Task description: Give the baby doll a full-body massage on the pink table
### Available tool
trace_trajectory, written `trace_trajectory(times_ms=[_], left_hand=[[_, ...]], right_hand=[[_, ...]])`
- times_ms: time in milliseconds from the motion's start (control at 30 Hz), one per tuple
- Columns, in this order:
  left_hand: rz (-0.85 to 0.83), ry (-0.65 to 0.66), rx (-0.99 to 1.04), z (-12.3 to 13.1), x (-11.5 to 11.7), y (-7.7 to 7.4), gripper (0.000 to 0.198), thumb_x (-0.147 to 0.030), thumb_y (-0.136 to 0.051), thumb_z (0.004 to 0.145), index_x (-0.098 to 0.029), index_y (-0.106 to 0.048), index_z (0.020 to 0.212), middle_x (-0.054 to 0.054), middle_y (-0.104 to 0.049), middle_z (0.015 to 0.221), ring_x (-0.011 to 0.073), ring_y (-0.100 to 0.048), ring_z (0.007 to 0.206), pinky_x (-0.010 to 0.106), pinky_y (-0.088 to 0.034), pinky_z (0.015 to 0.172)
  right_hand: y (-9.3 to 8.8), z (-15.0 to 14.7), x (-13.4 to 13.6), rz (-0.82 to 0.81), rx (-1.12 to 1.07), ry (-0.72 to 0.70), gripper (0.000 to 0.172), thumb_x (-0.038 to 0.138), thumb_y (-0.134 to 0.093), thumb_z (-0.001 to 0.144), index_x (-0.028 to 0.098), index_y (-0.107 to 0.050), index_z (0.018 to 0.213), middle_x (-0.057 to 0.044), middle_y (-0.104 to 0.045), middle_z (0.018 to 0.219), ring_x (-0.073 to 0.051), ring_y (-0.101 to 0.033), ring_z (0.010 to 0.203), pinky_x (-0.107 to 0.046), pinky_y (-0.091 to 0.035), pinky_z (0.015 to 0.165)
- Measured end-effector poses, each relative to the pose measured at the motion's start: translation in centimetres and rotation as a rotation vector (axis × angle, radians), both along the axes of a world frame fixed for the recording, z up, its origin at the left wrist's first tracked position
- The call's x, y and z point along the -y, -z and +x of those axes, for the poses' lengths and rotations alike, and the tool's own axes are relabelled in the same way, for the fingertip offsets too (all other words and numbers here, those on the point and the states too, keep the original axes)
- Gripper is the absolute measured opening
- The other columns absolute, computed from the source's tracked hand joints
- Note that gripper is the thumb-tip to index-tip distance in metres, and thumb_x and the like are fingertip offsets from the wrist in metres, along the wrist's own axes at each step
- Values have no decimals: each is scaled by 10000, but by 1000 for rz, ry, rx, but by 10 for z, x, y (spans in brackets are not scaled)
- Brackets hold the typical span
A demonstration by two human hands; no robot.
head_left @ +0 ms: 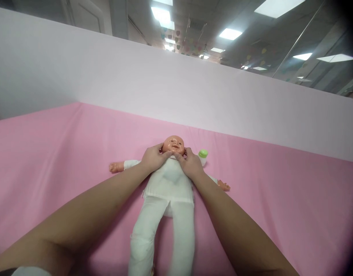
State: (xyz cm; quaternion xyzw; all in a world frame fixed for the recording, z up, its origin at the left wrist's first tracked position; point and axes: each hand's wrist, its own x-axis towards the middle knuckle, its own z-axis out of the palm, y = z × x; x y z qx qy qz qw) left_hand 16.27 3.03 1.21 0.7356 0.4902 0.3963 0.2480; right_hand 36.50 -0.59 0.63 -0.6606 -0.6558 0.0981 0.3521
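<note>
Across the full width, one pink sheet [64, 161] lies before a white panel [165, 84]. At left, the first of the doll's two visible plastic hands [116, 167] extends from a white sleeve. Next, the person's left hand [154, 158] is curved round one side of the head, its thumb below the chin. At center, one baby doll [172, 180], dressed in white, lies face up on the sheet, its head [173, 142] toward the panel and its two legs toward the viewer. The person's right hand [193, 164] is curved likewise round the other side, so that the two hands hold the head between them, thumbs close together. Just beside it stands one container, a small white bottle with a green cap [203, 153]; its contents cannot be discerned. At right, the doll's second plastic hand [223, 185] rests palm direction unclear.
</note>
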Motion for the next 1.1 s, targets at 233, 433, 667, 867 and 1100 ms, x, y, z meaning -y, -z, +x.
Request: trace_trajectory(times_ms=[233, 433, 667, 867, 1100], left_hand=[[15, 12, 44, -2, -4, 4, 492, -617, -541, 970, -271, -757, 1247, 46, -805, 1132, 274, -733, 1015, 365, -541, 938], [4, 22, 74, -3, -7, 6, 510, -574, -493, 998, -247, -737, 1304, 64, -793, 1184, 277, -719, 1091, 363, -544, 949], [-19, 60, 54, -1, 0, 1, 550, -692, -603, 908, -268, -756, 1224, 40, -797, 1106, 263, -725, 982, 349, -552, 891], [-18, 22, -5, 0, -2, -3, 542, -628, -727, 834, -246, -754, 1218, 59, -793, 1126, 275, -723, 961, 352, -542, 865], [-11, 49, 90, -5, -13, 5, 513, -625, -633, 912, -231, -776, 1208, 69, -797, 1148, 282, -718, 1030, 363, -522, 940]], right_hand=[[8, 8, -6, 35, -132, -79, 418, 542, -485, 1047, 270, -622, 1334, -70, -787, 1147, -268, -748, 1023, -403, -556, 910], [11, 9, -10, 51, -176, -58, 449, 482, -350, 1093, 233, -635, 1335, -70, -788, 1141, -228, -754, 1005, -385, -567, 934], [4, 2, -2, -1, -173, -27, 763, 720, -653, 892, 214, -564, 1457, -121, -775, 1172, -290, -748, 1020, -414, -564, 916], [-2, 1, 2, -15, -86, -47, 648, 728, -685, 862, 246, -660, 1294, -64, -786, 1025, -253, -724, 891, -346, -523, 777], [0, 6, -2, 28, -71, -109, 417, 576, -475, 1037, 247, -701, 1161, -52, -785, 965, -240, -712, 895, -325, -483, 790]])
